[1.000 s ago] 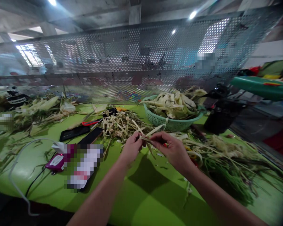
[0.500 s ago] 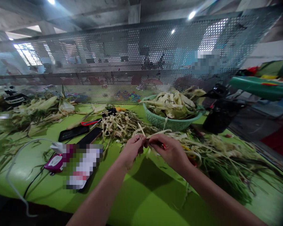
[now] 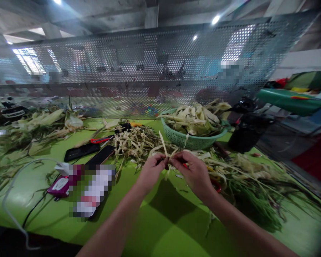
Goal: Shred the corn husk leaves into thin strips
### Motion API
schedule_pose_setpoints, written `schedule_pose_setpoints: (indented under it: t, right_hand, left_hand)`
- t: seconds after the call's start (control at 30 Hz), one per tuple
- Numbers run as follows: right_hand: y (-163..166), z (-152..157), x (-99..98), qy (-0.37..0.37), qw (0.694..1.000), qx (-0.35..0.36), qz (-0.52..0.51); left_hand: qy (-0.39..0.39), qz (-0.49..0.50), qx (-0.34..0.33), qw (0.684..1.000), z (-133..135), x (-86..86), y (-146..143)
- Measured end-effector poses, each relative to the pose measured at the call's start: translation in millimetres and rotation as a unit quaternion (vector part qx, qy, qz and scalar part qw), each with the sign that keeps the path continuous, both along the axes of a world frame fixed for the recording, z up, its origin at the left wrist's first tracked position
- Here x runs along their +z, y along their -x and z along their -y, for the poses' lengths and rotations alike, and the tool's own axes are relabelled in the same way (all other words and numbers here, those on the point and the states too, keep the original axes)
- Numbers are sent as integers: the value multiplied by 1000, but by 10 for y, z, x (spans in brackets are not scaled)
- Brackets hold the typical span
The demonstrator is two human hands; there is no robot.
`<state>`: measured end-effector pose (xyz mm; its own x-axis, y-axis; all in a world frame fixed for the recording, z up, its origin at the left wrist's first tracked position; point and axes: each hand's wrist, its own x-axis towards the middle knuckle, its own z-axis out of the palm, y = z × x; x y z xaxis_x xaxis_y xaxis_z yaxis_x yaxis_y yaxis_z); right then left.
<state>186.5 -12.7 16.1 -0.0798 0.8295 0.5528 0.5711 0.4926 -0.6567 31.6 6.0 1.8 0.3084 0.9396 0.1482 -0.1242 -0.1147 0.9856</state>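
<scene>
My left hand (image 3: 151,170) and my right hand (image 3: 193,172) meet over the green table (image 3: 171,221), both pinching a pale leaf strip (image 3: 163,145) whose end sticks up between them. The fingers of each hand are closed on the strip. Just behind the hands lies a heap of cut pale strips (image 3: 135,142). A teal basket (image 3: 195,140) filled with husk pieces stands behind my right hand.
Two dark phones (image 3: 92,152) and red-handled scissors (image 3: 101,139) lie left of the heap. A white cable (image 3: 13,200) and a purple device (image 3: 59,185) sit at the near left. Green stalks (image 3: 256,185) cover the right side. A perforated metal screen (image 3: 149,71) backs the table.
The hands have stayed together at the same spot. The strip's free end, which lay out to the right, now stands upright between them.
</scene>
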Motion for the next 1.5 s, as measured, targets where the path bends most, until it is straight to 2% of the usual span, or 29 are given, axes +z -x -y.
schedule_pose_setpoints:
  t: [0.2, 0.4, 0.5, 0.6, 0.67, 0.73, 0.8, 0.93, 1.07, 1.17, 1.27, 1.5]
  right_hand:
    - [28, 15, -24, 30, 998, -50, -19]
    - [87, 51, -23, 51, 994, -46, -88]
    - [105, 39, -32, 108, 983, -9, -147]
    - [113, 4, -51, 200, 954, 63, -213]
    - [115, -18, -71, 220, 935, 89, -263]
    - [113, -31, -90, 200, 930, 83, -299]
    - [107, -29, -102, 166, 940, 64, -292]
    - [85, 2, -73, 75, 981, 16, -179]
    - [69, 23, -8, 38, 995, -13, -96]
    - [56, 8, 22, 78, 990, -8, -119]
    - [31, -27, 25, 145, 973, 30, -180]
    - [-30, -79, 28, 273, 908, 117, -295]
  left_hand:
    - [-42, -21, -11, 999, 45, 25, -31]
    - [-14, -13, 60, 998, 56, 0, -35]
    - [18, 23, 90, 996, 50, -6, -25]
    - [44, 42, 97, 993, 46, -12, -12]
    - [55, 40, 99, 993, 39, -18, -5]
    - [60, 38, 100, 992, 28, -28, -3]
    - [48, 35, 93, 994, 14, -40, -6]
    - [-20, -39, 77, 996, 10, -47, -21]
    - [-90, -160, 76, 980, 47, -26, -33]
    - [-133, -195, 70, 969, 76, -7, -32]
    - [-140, -211, 65, 965, 92, 18, -22]
    - [-133, -140, 16, 981, 106, 45, -21]
